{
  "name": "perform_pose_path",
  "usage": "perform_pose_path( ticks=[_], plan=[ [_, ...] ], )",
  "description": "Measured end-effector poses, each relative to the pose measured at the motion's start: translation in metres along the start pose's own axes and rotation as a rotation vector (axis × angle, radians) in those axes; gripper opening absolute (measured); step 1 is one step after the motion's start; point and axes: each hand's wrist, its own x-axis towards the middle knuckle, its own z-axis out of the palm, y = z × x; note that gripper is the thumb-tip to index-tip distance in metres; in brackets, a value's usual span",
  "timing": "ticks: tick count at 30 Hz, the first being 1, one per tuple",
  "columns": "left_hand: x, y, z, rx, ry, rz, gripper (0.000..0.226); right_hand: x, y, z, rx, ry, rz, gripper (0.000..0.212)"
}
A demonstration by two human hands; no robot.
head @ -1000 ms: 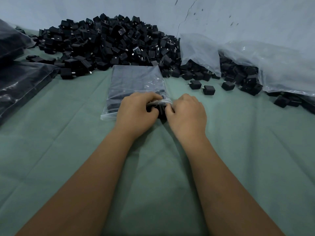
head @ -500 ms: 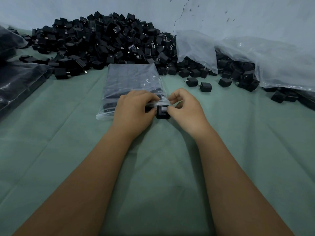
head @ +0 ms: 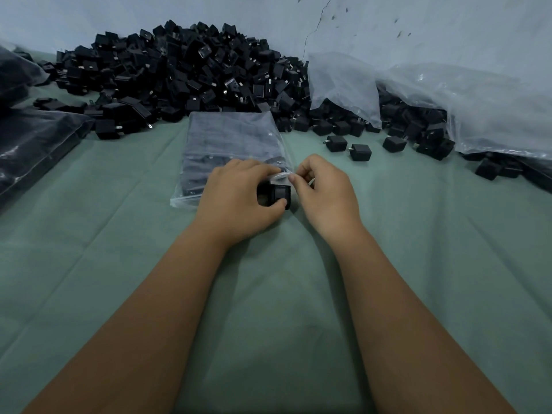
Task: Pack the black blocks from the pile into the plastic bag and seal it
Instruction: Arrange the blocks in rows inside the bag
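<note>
- At mid-frame, the left hand (head: 239, 201) curls its grip round a black block (head: 279, 195) at the near right corner of the plastic bag (head: 233, 141).
- Just right of it, the right hand (head: 324, 191) pinches the bag's clear edge above that block.
- Green cloth (head: 119, 234) covers the bench; the bag lies flat on it, blocks inside.
- Upper left, the pile (head: 185, 73) of blocks leans against a pale, cracked wall (head: 388, 25).
- Upper right, a large clear sack (head: 478, 109) spills more blocks; dark filled bags (head: 33, 144) lie at the left edge.
</note>
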Motion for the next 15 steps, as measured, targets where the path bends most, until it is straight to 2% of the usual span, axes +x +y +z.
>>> perform_pose_path(
  ticks=[3,6,8,11,15],
  plan=[
    [0.0010,-0.0020,0.0027,0.001,0.045,0.013,0.039,-0.0016,-0.0016,-0.0022,0.037,0.014,-0.010,0.012],
    [0.0012,-0.0030,0.0038,-0.022,0.084,0.023,0.031,-0.0023,-0.0015,-0.0056,0.198,0.047,0.021,0.008],
    [0.0015,-0.0047,0.0042,-0.030,0.091,0.027,0.027,-0.0025,-0.0030,-0.0080,0.320,-0.014,0.031,0.016],
    [0.0025,-0.0072,0.0046,-0.023,0.066,0.034,0.025,-0.0031,-0.0009,-0.0069,0.292,-0.194,0.011,0.038],
    [0.0029,-0.0082,0.0052,-0.024,0.069,0.050,0.022,-0.0029,0.0008,-0.0063,0.358,-0.267,0.010,0.034]
  ],
)
